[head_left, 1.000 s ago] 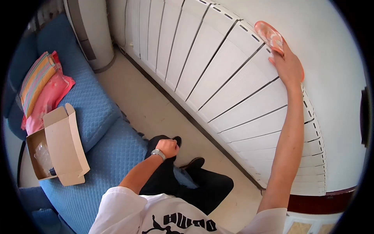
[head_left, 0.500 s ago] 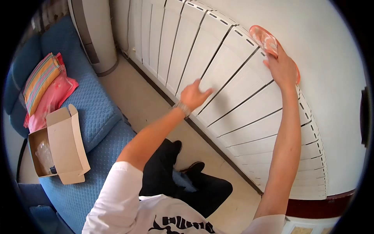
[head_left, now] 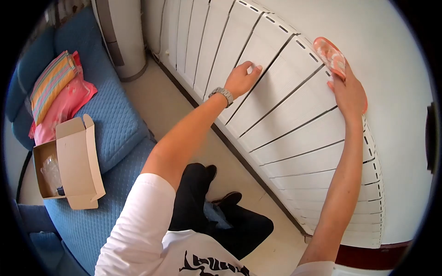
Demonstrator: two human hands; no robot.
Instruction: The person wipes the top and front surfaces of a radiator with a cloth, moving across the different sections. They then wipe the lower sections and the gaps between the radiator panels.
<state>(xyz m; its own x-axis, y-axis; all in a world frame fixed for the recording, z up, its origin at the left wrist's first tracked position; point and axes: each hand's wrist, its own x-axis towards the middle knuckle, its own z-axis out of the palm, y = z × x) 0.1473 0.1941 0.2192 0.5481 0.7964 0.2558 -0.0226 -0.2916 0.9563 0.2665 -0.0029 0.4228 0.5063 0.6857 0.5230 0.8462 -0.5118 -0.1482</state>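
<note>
An orange-and-white patterned cloth [head_left: 330,55] with an orange edge lies along the top of the white radiator [head_left: 294,87], by the wall. My right hand [head_left: 348,94] grips it from above, palm down; the cloth shows beyond my fingertips and beside my wrist. Lower down, my left hand [head_left: 243,80] hovers in front of the radiator's upright panels, empty, fingers loosely bent and thumb apart. A metal watch [head_left: 223,96] circles my left wrist.
To the left stands a blue quilted sofa [head_left: 110,110] with a striped pillow [head_left: 53,85] and pink cloth [head_left: 69,106]. An open cardboard box [head_left: 78,161] holding clear plastic rests on it. A tall rounded white unit [head_left: 124,37] occupies the corner. Pale floor separates sofa and radiator.
My left hand has risen along the radiator, its fingers more bent. In view, my right hand and the cloth sit slightly further right and lower, as the whole scene shifts a little.
</note>
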